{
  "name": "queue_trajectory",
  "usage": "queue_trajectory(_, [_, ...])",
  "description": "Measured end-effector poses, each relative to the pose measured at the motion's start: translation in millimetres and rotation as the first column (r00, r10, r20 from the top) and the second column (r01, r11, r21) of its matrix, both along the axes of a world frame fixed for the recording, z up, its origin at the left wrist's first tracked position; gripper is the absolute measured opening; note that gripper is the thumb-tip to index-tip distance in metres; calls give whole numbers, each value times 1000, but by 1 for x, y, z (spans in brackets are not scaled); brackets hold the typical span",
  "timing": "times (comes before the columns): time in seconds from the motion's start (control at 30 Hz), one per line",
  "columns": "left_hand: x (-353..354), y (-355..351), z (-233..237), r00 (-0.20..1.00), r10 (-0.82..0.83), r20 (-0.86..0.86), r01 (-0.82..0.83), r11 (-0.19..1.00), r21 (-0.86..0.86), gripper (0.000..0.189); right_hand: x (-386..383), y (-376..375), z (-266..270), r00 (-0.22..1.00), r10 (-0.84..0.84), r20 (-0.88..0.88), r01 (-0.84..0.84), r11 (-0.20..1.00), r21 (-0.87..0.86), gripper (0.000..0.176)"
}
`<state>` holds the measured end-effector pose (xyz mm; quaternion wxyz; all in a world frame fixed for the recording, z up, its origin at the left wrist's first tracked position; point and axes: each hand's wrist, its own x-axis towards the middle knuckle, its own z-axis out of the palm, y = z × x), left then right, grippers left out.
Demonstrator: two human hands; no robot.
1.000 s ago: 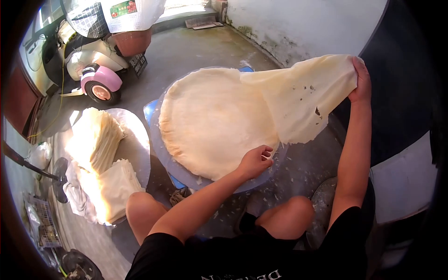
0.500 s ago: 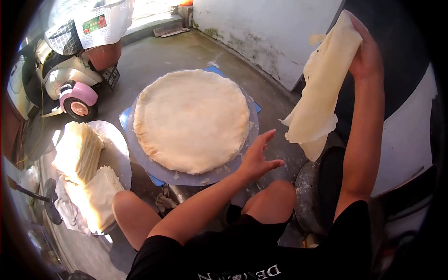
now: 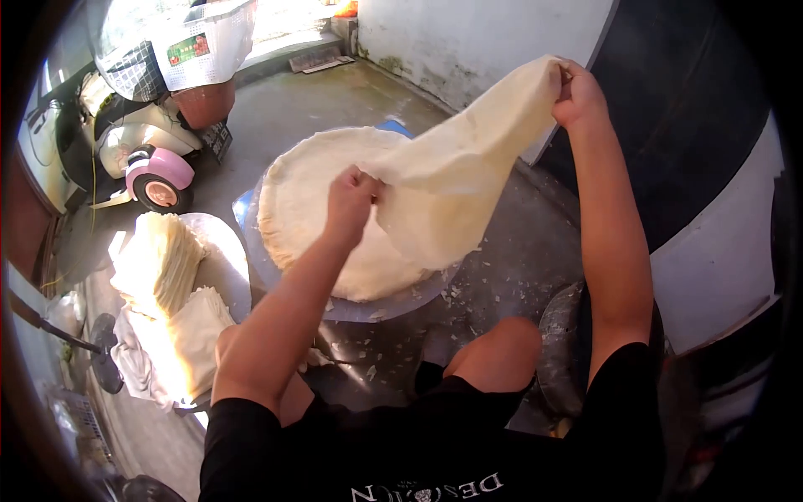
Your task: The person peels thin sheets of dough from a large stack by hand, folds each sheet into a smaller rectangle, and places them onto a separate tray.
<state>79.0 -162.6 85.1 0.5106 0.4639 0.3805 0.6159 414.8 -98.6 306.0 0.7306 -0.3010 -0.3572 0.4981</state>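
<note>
Between my two hands a thin, pale dough sheet [image 3: 464, 155] is stretched out in the air. My left hand [image 3: 353, 199] pinches its near left edge, above the round stack. My right hand [image 3: 579, 94] grips the upper right end, raised near the dark panel. Below the sheet lies a wide round stack of dough sheets [image 3: 305, 180], its right part hidden by the held sheet. It rests on a round grey board [image 3: 368, 311], with bits of blue showing at the edges.
At left, folded stacks of sheets [image 3: 159, 263] lie on a round board [image 3: 224, 251] beside a cloth [image 3: 138, 364]. Behind stands a scooter with a pink-fendered wheel [image 3: 159, 180] and white basket [image 3: 201, 46]. A round dark pan [image 3: 562, 351] is by my right knee; scraps dot the floor.
My left hand has moved left and closed on the sheet's edge. The sheet, hanging folded from my right hand before, is now spread over the round stack.
</note>
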Motion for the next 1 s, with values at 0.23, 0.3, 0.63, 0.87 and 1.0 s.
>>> queue_trajectory(0.23, [-103,28,144,904,383,-191,-290,877,384,13,-26,65,-29,974,41,-224,-49,998,-29,14])
queue_trajectory(0.3, [-113,0,163,642,635,-430,-306,726,615,12,-33,61,-41,961,60,-269,-54,998,30,17])
queue_trajectory(0.63, [-120,-125,-2,326,406,-854,365,779,510,24,-20,3,-284,908,372,-191,-410,701,-583,36])
queue_trajectory(0.87, [-115,-157,-57,70,90,-994,609,785,114,27,5,-42,-350,911,403,81,-200,606,-770,34])
queue_trajectory(1.0, [-120,-158,-50,102,63,-993,576,810,110,27,-2,-77,-335,795,532,293,-115,606,-787,51])
